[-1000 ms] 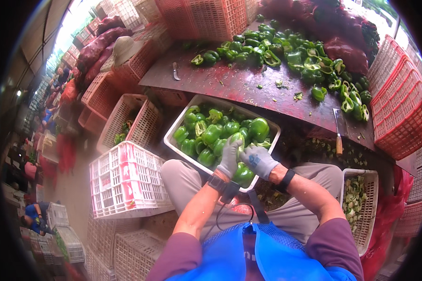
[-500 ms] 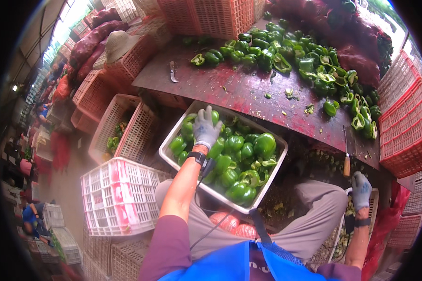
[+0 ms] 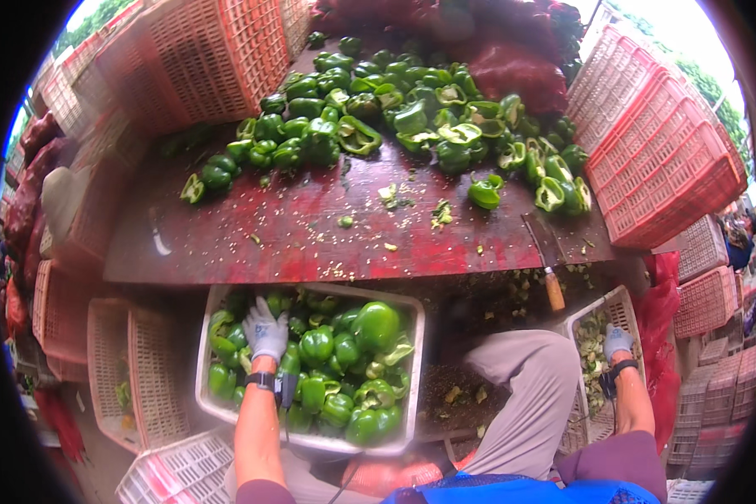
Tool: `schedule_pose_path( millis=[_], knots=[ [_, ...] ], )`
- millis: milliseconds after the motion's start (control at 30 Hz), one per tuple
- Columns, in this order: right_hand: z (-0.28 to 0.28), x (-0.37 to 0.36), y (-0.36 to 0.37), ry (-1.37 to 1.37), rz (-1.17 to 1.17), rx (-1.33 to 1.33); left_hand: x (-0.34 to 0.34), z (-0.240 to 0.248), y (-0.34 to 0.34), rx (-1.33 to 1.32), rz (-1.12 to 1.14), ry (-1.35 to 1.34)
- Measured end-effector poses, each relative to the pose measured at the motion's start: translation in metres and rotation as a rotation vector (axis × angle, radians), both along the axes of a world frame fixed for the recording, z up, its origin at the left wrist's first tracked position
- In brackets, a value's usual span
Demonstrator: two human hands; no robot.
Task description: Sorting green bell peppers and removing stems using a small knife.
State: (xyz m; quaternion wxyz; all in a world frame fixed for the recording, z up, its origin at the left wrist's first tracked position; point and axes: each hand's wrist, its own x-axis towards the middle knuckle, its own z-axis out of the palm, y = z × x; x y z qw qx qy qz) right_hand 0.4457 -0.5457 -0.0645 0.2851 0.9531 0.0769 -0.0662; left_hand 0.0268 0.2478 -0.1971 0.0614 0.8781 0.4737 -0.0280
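Observation:
My left hand (image 3: 265,329), in a pale grey-blue work glove, lies over green bell peppers (image 3: 317,346) in a white plastic crate (image 3: 418,361). Its fingers are stretched and slightly apart, touching the peppers near the crate's far left; no pepper shows lifted. On the right, my right hand (image 3: 618,339), gloved alike, is at a narrower pale crate (image 3: 576,326) of pepper cores and scraps. Its fingers are too small to read, and whatever they hold is hidden. A knife (image 3: 553,287) with a wooden handle overhangs the table edge close by.
The red-stained table (image 3: 311,244) bears a heap of whole and cut green peppers (image 3: 412,118), scattered seeds and another knife (image 3: 159,240). Stacked pink crates (image 3: 664,160) stand right, more crates (image 3: 202,63) far left. Red mesh sacks (image 3: 512,76) lie behind. A pink crate (image 3: 109,370) stands left.
The view has turned to the right and straightened toward the table. My left hand stays among the crate's peppers. My right hand has shifted from the scrap crate's far rim to over its inside.

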Motion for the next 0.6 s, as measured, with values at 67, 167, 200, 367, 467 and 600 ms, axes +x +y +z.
schedule_pose_path(
  millis=[67,167,200,367,467,600],
  knots=[
    [0.01,0.018,-0.003,0.069,-0.007,-0.052,0.002,0.002,0.001,0.001,-0.003,-0.025],
    [0.038,0.044,0.139,0.012,0.2,0.294,-0.022,0.013,0.009,0.009,0.017,-0.042],
    [0.058,0.046,0.196,-0.02,0.297,0.443,-0.018,0.016,0.005,-0.004,0.012,-0.059],
    [0.116,0.058,0.442,-0.009,0.502,0.709,-0.019,0.048,-0.015,-0.031,-0.052,-0.18],
    [0.121,0.075,0.52,0.083,0.293,0.573,-0.025,0.067,-0.031,0.02,-0.069,-0.215],
    [0.065,0.087,0.534,0.078,0.183,0.616,-0.022,0.099,-0.064,0.097,-0.114,-0.341]
  ],
)
